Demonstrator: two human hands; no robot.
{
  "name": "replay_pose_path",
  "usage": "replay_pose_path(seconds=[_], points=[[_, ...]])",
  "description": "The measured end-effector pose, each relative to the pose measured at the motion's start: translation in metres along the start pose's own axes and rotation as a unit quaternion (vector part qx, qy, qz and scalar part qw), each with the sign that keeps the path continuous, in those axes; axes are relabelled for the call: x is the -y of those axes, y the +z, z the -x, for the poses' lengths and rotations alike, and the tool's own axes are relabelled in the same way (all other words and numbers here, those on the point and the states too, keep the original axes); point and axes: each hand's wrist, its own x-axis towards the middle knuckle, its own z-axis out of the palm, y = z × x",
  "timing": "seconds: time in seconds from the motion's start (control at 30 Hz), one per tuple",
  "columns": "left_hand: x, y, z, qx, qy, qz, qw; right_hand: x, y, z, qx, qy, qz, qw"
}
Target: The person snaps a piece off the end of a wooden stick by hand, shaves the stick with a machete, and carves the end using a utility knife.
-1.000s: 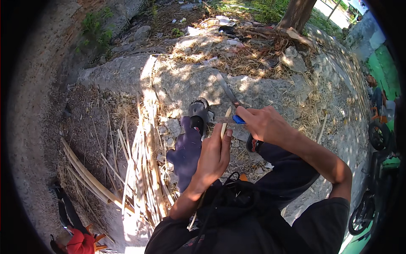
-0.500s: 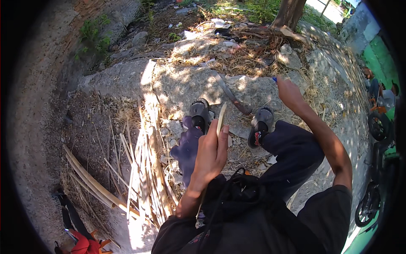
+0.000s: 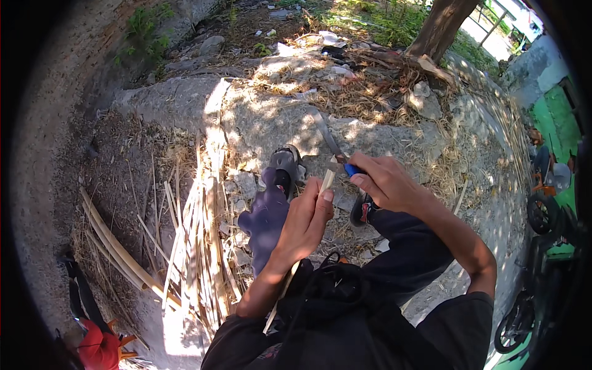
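My left hand (image 3: 303, 221) is closed around a pale bamboo strip (image 3: 328, 178), thumb along its side. The strip's top end sticks up past the fingers, and its lower part runs down beside my forearm toward my lap. In my right hand (image 3: 391, 185) is a small knife (image 3: 352, 169) with a blue handle, mostly covered by the fingers. Its short blade lies against or very close to the strip's top end; exact contact is hard to make out. Just beyond the hands, a machete (image 3: 324, 131) with a long dull blade lies on the stony ground, its handle end partly hidden.
A heap of split bamboo strips (image 3: 196, 240) lies at my left, with thicker curved pieces (image 3: 114, 250) beyond it. A rock ledge (image 3: 166, 102) and a tree trunk (image 3: 443, 28) stand ahead. A person in red (image 3: 98, 345) is at lower left; motorcycles (image 3: 518, 320) stand at right.
My right hand has come down and inward with the knife, from out at the right to the strip's top end. My left hand still grips the strip, slightly lower.
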Motion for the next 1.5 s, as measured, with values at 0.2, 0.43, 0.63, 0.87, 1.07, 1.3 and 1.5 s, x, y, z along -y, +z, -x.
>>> replay_pose_path(seconds=[0.2, 0.43, 0.63, 0.87, 1.07, 1.3, 1.5], points=[[0.000, 0.005, -0.001, -0.010, 0.016, 0.002, 1.000, 0.002, 0.002, -0.004, 0.008, -0.034, 0.049, 0.998], [0.004, 0.007, -0.002, -0.019, 0.019, -0.014, 1.000, -0.002, 0.002, -0.003, 0.001, -0.061, 0.147, 0.987], [0.001, 0.009, -0.004, -0.038, 0.044, -0.074, 0.996, -0.023, 0.012, -0.003, -0.045, -0.107, 0.212, 0.970], [0.004, 0.002, -0.005, -0.017, 0.029, -0.054, 0.998, -0.026, 0.010, -0.003, -0.077, -0.112, 0.289, 0.948], [-0.013, -0.001, 0.008, 0.032, -0.006, 0.125, 0.992, -0.079, -0.018, 0.001, -0.067, 0.244, 0.315, 0.915], [-0.014, -0.016, 0.010, 0.061, -0.059, 0.185, 0.979, -0.036, -0.034, 0.017, -0.175, 0.171, 0.141, 0.959], [-0.007, -0.011, 0.002, 0.053, -0.067, 0.195, 0.977, 0.012, -0.008, 0.008, -0.095, 0.006, 0.134, 0.986]])
